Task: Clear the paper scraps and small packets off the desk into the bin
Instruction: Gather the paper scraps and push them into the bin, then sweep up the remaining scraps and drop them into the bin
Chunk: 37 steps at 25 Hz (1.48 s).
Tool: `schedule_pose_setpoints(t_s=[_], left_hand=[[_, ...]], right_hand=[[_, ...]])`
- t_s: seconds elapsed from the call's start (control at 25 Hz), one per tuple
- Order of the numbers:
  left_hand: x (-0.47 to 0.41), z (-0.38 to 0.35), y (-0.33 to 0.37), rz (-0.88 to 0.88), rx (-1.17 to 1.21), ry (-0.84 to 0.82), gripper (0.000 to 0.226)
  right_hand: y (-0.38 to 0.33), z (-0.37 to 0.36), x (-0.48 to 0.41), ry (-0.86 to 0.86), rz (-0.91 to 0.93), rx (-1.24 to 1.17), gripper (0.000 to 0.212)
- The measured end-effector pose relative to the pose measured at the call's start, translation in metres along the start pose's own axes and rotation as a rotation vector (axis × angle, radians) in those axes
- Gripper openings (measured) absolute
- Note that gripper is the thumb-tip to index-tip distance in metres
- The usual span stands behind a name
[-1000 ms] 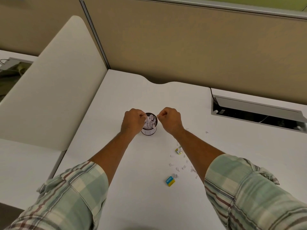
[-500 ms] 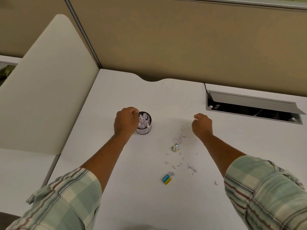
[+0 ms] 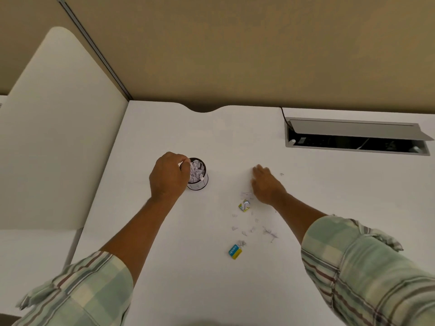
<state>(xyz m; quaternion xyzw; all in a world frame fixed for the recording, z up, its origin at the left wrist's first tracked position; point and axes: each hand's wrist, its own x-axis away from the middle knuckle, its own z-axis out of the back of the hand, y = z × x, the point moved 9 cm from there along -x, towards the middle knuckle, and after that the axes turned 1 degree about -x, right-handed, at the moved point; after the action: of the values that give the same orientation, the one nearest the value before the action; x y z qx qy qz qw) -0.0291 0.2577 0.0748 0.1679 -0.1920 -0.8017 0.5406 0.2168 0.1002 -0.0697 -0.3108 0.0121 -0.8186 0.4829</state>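
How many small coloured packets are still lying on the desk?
2: a crumpled yellow-green packet beside the right hand, and a blue-and-yellow packet nearer the person. Others may be buried in the bin.

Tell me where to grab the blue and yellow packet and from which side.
The blue and yellow packet lies flat on the desk with bare space around it. Come from above with the right hand and pinch its two long edges with fingers, probably easiest.
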Motion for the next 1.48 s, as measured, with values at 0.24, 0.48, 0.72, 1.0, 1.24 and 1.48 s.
schedule_pose_setpoints(t_s=[0.24,0.48,0.72,1.0,1.24,1.48], left_hand=[[0.048,-0.027,0.057,-0.383,0.175,-0.034,0.013],[0.097,-0.099,0.062,-0.339,0.185,-0.320,0.026],[0.130,-0.159,0.051,-0.251,-0.025,-0.651,0.053],[0.138,-0.172,0.052,-0.298,-0.113,-0.658,0.060],[0.140,-0.173,0.027,-0.279,-0.115,-0.712,0.072],[0.154,-0.180,0.020,-0.304,-0.166,-0.735,0.075]], right_hand=[[-0.021,-0.034,0.029,-0.065,0.193,0.177,0.065],[0.008,-0.062,0.080,-0.015,0.208,0.147,0.062],[0.028,-0.086,0.131,-0.006,0.222,0.129,0.062],[0.058,-0.017,0.089,0.131,0.013,0.031,0.059],[0.078,0.024,0.035,0.015,-0.053,0.059,0.063],[0.071,-0.019,0.063,0.000,-0.022,0.087,0.063]])
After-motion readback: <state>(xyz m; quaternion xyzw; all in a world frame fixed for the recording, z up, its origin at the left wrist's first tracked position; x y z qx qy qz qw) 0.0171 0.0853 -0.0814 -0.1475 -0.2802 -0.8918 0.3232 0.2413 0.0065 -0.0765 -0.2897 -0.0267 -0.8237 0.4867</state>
